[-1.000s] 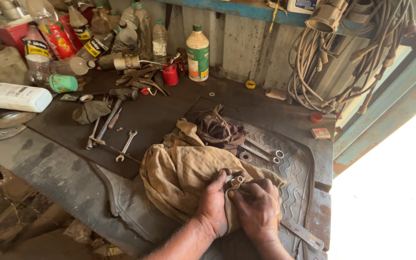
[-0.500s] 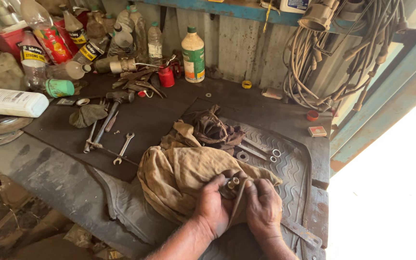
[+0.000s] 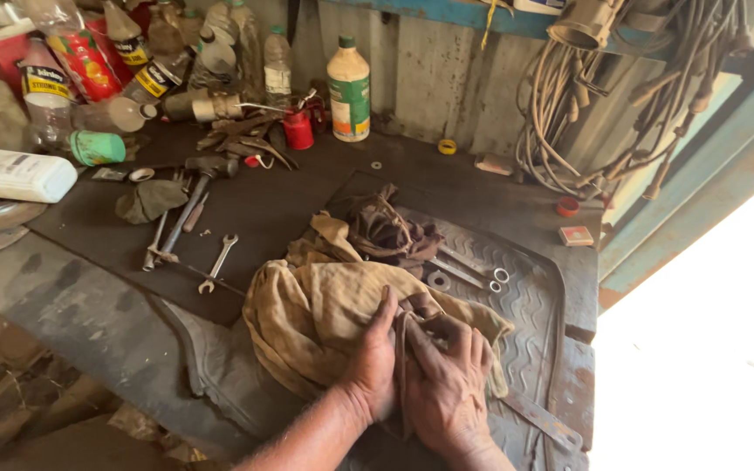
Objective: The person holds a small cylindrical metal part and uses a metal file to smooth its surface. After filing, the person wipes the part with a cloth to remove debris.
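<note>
Tan rag sits at 6 o'clock on desk. Small metal parts seen earlier are now covered. Left hand and right hand press flat, fingers together on cloth. Spanner at 9 o'clock.

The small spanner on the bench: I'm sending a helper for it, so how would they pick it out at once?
Start at the dark bench and find the tan rag under both hands. Just left of the rag lies the spanner, alone on bare mat. Unlike the hammer further left, it is short, slim, bright metal with open ends.
</note>
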